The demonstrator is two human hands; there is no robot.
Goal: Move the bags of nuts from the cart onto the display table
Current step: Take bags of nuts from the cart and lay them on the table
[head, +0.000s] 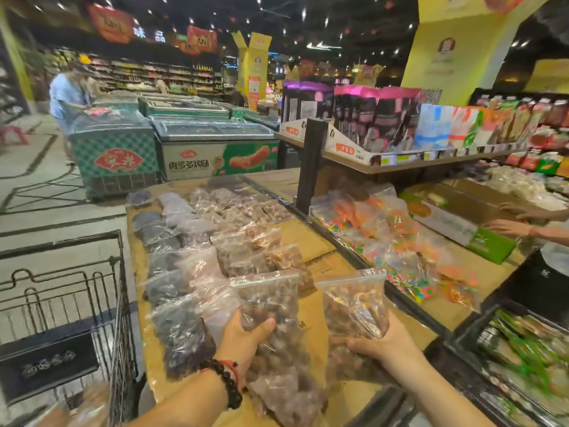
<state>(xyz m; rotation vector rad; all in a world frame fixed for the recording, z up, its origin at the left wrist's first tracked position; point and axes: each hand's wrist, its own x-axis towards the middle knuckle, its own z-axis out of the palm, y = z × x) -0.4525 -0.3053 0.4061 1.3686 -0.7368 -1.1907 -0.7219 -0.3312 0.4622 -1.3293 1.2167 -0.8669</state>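
Note:
My left hand (246, 337) grips a clear bag of round brown nuts (271, 303) over the near end of the cardboard-covered display table (311, 241). A second clear bag of lighter brown nuts (354, 306) is held upright in my right hand (388, 346), just to the right of the first. Rows of filled bags (197, 251), dark ones on the left and brown ones to their right, lie on the table beyond my hands. The wire cart (77, 306) stands at the left, beside the table's corner.
Another person's hands (511, 220) reach onto a cardboard box at the right. Bags of bright candy (394, 241) fill the neighbouring section. A shelf of packaged snacks (400, 127) rises behind a black post (311, 164). Freezer chests (191, 149) line the aisle beyond.

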